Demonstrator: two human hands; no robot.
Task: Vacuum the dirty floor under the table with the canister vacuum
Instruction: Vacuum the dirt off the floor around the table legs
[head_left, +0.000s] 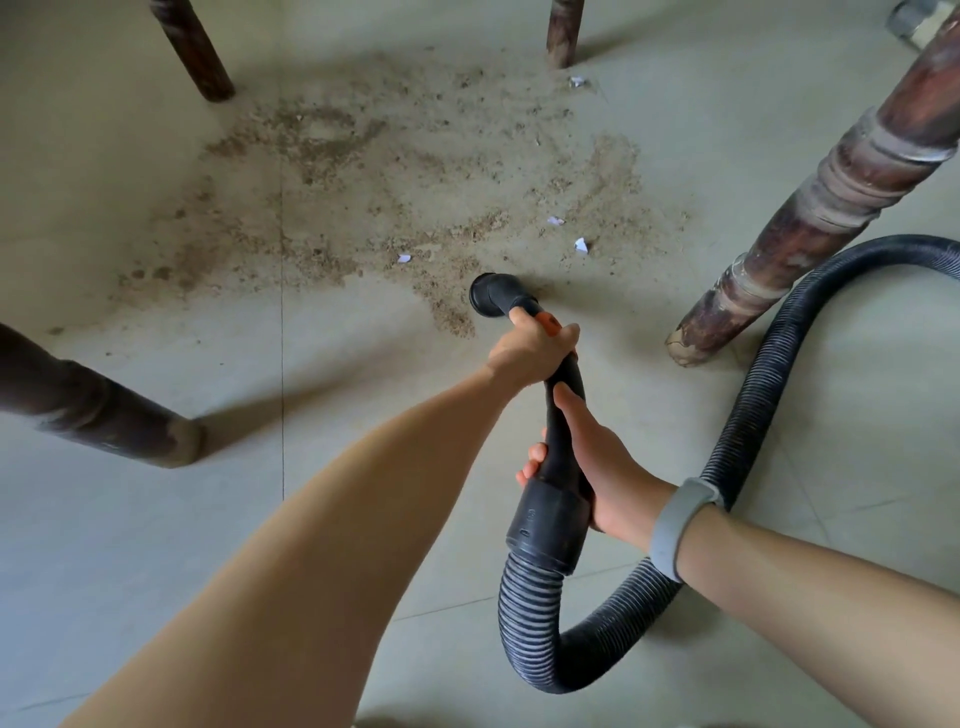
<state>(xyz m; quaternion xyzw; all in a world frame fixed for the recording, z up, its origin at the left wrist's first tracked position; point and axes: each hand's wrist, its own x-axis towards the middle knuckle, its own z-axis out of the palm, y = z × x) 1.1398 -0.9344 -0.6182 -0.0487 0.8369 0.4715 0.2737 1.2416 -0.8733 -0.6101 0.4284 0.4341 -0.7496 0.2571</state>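
Your left hand (530, 353) and right hand (602, 467) are each wrapped tight around the vacuum handle (563, 415); its nozzle (491, 296) sits at the edge of the sawdust (389, 182).

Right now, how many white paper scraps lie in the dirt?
4: one by the far leg, two mid-right, one left of the nozzle. Dust may hide more.

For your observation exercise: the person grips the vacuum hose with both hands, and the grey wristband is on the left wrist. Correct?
Not quite. In the head view both hands do grip the vacuum hose, but the grey wristband is on the wrist of the right hand, not the left hand.
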